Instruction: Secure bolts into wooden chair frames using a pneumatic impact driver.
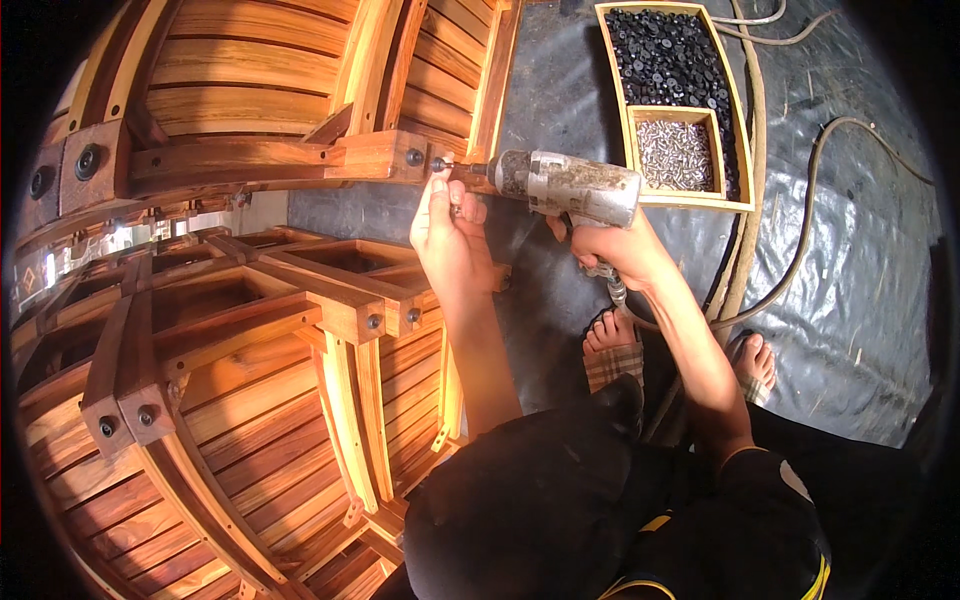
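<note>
My right hand [620, 243] grips an air-powered screwdriver [585, 188] with a worn grey body, its hose fitting below my fist. The tool lies level and its bit points left at a wooden furniture leg [375, 157]. My left hand [452, 240] pinches a small round black foot pad [438, 164] between thumb and forefinger, at the leg's end and in line with the bit. The other left fingers curl in; something small and shiny seems to be among them, too small to make out. Another black pad [414, 157] sits on the wood beside it.
A wooden tray [700, 203] at the upper right holds loose black pads [668, 60] and a smaller box of silver screws [673, 155]. Slatted wooden furniture [260, 400] is stacked at left, with pads on several legs. An air hose [808, 200] crosses the black floor sheet [850, 300].
</note>
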`<state>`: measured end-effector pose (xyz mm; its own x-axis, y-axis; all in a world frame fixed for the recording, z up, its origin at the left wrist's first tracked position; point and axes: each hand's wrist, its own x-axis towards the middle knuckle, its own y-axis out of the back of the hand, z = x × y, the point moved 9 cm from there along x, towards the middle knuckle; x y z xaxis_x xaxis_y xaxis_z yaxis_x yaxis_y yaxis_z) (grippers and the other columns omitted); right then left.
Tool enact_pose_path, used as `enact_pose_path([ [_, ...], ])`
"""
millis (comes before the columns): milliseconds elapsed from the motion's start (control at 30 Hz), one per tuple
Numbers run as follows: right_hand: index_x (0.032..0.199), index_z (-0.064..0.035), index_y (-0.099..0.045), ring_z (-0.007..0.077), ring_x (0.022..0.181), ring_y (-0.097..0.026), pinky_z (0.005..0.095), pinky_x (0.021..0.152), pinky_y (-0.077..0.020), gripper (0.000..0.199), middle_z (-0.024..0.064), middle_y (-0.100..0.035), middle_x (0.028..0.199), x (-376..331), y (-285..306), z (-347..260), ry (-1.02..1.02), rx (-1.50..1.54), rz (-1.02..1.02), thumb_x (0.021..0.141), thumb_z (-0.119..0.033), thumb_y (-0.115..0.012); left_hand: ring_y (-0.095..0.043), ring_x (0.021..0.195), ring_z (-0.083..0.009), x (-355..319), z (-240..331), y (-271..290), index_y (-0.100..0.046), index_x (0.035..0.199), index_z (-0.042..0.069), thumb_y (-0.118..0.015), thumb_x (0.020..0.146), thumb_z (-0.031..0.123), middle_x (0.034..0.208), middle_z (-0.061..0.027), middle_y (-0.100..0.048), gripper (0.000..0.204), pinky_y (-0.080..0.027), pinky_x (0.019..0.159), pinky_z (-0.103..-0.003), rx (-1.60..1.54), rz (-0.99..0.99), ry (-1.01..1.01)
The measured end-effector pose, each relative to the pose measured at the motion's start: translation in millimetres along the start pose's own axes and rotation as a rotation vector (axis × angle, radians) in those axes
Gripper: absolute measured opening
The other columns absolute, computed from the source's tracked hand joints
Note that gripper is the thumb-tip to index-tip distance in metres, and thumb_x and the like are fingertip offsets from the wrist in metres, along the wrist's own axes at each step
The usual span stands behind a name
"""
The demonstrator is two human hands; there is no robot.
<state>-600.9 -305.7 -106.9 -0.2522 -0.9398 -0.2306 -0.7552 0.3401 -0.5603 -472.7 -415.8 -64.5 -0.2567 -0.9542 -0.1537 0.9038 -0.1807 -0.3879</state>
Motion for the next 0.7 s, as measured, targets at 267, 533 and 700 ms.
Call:
enact_pose_path([
  [267,0.098,-0.0008,-0.059,0.0062,0.050,-0.044,0.0198,0.040,-0.0325,0.039,0.0017,-0.055,0.072,0.4,2.5,0.1,0.002,0.015,-0.007,0.061,0.007,-0.049,-0.043,0.064,-0.0100,-0.6,-1.7,-1.1,-0.053,0.109,-0.004,-0.047,0.092,0.011,0.076,-0.0014,-0.047,0.023,-0.036,0.060,-0.024,0.007,0.002,-0.001],
  [533,0.098,0.0024,-0.058,0.0085,0.052,-0.043,0.0208,0.039,-0.0312,0.044,0.0047,-0.053,0.072,-1.2,0.8,-1.2,-0.024,-0.010,0.008,0.057,0.012,-0.046,-0.042,0.065,-0.0103,-0.4,-1.8,0.8,-0.053,0.106,-0.003,-0.047,0.092,0.011,0.076,-0.0016,-0.047,0.021,-0.036,0.060,-0.024,0.023,0.011,-0.001],
  [700,0.098,0.0022,-0.058,0.0082,0.053,-0.044,0.0207,0.039,-0.0314,0.043,0.0044,-0.053,0.072,-1.9,1.8,-3.6,-0.009,-0.024,0.020,0.057,0.012,-0.046,-0.043,0.065,-0.0106,0.5,-2.5,-0.4,-0.053,0.105,-0.003,-0.047,0.092,0.011,0.077,-0.0018,-0.047,0.020,-0.037,0.061,-0.024,0.023,-0.002,0.005],
])
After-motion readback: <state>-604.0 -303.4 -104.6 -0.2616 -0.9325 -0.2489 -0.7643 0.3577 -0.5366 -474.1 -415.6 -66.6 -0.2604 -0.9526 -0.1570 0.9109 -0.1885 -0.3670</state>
